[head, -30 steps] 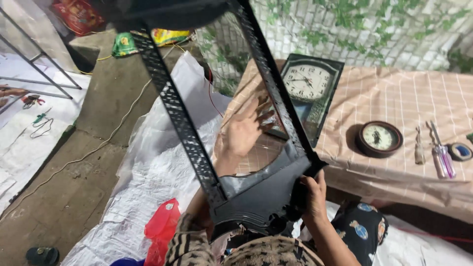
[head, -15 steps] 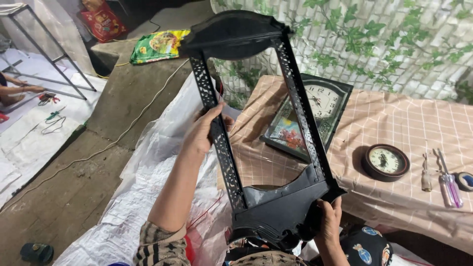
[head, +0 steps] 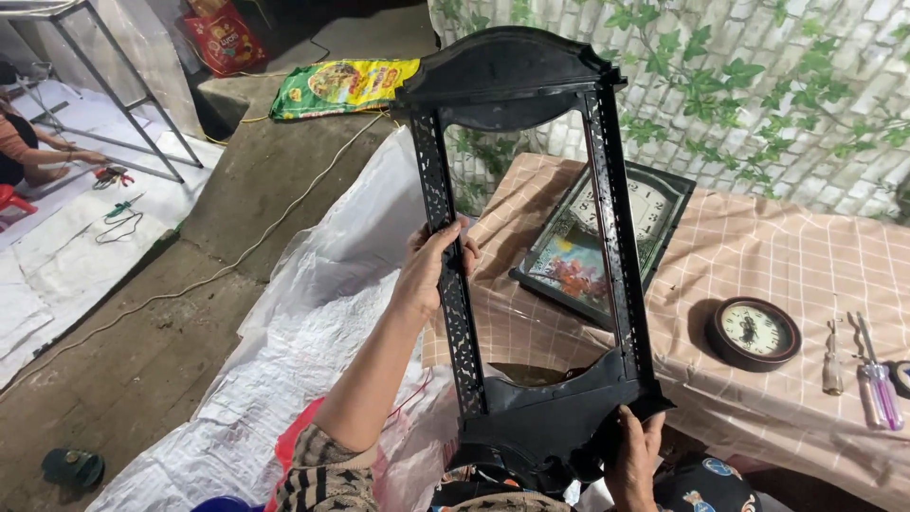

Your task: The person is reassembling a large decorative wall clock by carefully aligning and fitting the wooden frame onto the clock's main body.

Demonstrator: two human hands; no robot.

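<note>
Head view looks down on a tall black frame [head: 531, 256], ornate, with an arched top piece, two pierced side rails and a scalloped base, held upright in the air in front of the person. Its middle is open, so whatever lies behind shows through it.

Left hand [head: 431, 270] wraps around the left rail about halfway up, fingers curled over the pierced strip, its grip clenched on the frame. Right hand [head: 633, 455] holds the lower right corner of the base from below, fingers closed against the black edge, its grip likewise grasping the frame. A patterned sleeve [head: 318, 479] covers the left forearm near the bottom of the picture.

Behind the frame stands a counter [head: 777, 251] draped in a pink checked cloth. On it, partly seen through the frame's opening, lies a rectangular wall clock [head: 569, 256] with a white dial above and a colourful flower picture below. To its right sits a small round clock [head: 754, 332] with a dark brown rim, and near the right edge lie two screwdrivers [head: 867, 379], side by side.

Beyond the counter runs a white brick wall with green ivy [head: 758, 85]. White plastic sheeting [head: 303, 313] spreads over the floor to the left of the counter, and a yellow and green bag [head: 346, 85] lies farther back. At the far left another person [head: 28, 152] sits low on the floor beside a metal stand [head: 114, 85].
</note>
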